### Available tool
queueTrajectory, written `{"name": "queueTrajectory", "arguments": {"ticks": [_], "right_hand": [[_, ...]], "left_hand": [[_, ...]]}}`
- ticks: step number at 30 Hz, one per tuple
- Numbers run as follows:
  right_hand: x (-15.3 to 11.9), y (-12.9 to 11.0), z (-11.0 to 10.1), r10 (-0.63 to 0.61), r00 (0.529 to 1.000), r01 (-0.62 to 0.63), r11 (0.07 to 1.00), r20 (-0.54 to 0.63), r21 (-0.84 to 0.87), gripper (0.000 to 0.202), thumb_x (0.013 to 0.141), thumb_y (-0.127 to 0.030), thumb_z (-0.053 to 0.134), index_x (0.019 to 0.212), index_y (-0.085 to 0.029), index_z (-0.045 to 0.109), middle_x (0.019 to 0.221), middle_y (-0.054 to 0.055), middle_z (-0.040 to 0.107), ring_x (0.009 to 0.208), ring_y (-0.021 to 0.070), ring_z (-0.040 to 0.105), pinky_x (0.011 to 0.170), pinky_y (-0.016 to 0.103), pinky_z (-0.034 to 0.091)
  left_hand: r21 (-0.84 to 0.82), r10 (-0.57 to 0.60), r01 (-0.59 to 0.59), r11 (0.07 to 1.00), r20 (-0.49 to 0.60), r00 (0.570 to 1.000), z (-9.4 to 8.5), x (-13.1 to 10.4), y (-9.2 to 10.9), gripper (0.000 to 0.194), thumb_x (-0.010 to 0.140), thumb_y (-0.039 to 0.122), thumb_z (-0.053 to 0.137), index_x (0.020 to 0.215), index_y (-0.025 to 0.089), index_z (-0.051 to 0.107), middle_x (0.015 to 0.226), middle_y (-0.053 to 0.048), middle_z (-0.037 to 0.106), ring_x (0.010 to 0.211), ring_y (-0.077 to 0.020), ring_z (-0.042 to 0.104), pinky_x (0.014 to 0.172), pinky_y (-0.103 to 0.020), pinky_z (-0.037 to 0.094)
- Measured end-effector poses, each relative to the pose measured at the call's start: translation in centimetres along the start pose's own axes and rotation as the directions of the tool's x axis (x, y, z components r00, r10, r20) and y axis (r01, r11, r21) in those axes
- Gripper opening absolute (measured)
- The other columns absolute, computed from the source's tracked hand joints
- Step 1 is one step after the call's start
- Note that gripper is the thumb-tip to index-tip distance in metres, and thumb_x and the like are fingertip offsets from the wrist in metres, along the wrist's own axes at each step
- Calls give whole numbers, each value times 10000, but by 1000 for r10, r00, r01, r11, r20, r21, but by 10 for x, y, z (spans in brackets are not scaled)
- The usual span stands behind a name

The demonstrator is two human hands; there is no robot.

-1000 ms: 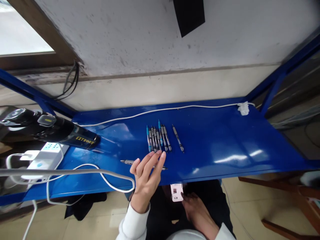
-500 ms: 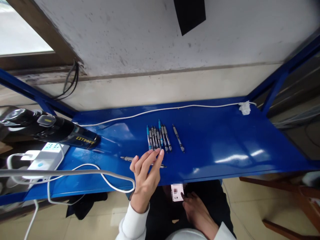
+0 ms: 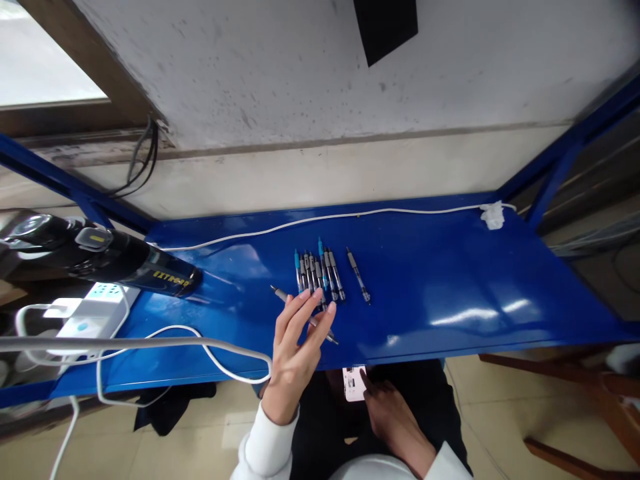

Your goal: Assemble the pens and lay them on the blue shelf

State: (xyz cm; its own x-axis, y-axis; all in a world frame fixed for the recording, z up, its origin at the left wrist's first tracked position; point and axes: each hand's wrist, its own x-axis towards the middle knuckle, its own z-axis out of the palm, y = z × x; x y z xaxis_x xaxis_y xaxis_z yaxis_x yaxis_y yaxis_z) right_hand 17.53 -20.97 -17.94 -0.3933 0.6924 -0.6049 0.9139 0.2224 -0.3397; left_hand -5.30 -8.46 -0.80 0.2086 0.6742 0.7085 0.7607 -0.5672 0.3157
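My left hand [image 3: 295,350] hangs over the front of the blue table, its fingers bent lightly over a grey-grip pen [image 3: 281,293] that slants beneath them. The thumb is hidden, and both pen ends stick out past the fingers. Just beyond the fingertips, several grey and blue pens [image 3: 330,267] lie side by side in a row. Apart from them, to the right, lies a single grey pen [image 3: 358,275]. Below the table edge my right hand [image 3: 393,410] has a finger stretched onto the lit screen of a phone [image 3: 355,385] above my lap, not gripping it.
A black bottle [image 3: 145,263] leans at the left beside a white power strip [image 3: 100,313]. A white cable [image 3: 200,343] loops near my left wrist. Another thin cable [image 3: 300,223] runs along the back of the blue table [image 3: 425,267], up to white crumpled tape [image 3: 493,216].
The pen under my left hand has turned from nearly level to a slant, its left end swinging up and right. My left hand shifted slightly right. The phone's screen picture differs.
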Motion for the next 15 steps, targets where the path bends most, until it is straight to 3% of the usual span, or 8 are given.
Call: {"name": "queueTrajectory", "arguments": {"ticks": [3, 9, 15], "right_hand": [[-1, 1, 0, -23, 999, 23, 1000, 30, 3, 471, 952, 13, 529, 1252, -132, 862, 1546, 202, 708, 1293, 350, 755, 1219, 523, 484], [4, 4, 4, -22, 999, 20, 999, 42, 37, 610, 925, 30, 551, 1477, -134, 753, 1378, 212, 797, 1313, 351, 746, 1217, 536, 473], [1, 7, 10, -30, 1000, 30, 998, -1, 60, 487, 979, 0, 514, 1287, -178, 847, 1492, 181, 749, 1328, 347, 740, 1217, 528, 462]], "left_hand": [[-35, -4, 4, 999, -3, 1000, 0, 2, -1, 673, 952, -148, 660, 1499, 241, 711, 1517, -117, 717, 1502, -288, 623, 1255, -575, 571], [-17, -13, 13, 1000, -12, 1000, 1, 0, -2, 667, 955, -136, 665, 1492, 257, 718, 1510, -102, 730, 1478, -283, 644, 1263, -587, 560], [17, -15, 16, 1000, -35, 999, 2, -4, 0, 639, 960, -136, 667, 1453, 263, 744, 1465, -85, 766, 1456, -260, 667, 1291, -576, 531]]}}
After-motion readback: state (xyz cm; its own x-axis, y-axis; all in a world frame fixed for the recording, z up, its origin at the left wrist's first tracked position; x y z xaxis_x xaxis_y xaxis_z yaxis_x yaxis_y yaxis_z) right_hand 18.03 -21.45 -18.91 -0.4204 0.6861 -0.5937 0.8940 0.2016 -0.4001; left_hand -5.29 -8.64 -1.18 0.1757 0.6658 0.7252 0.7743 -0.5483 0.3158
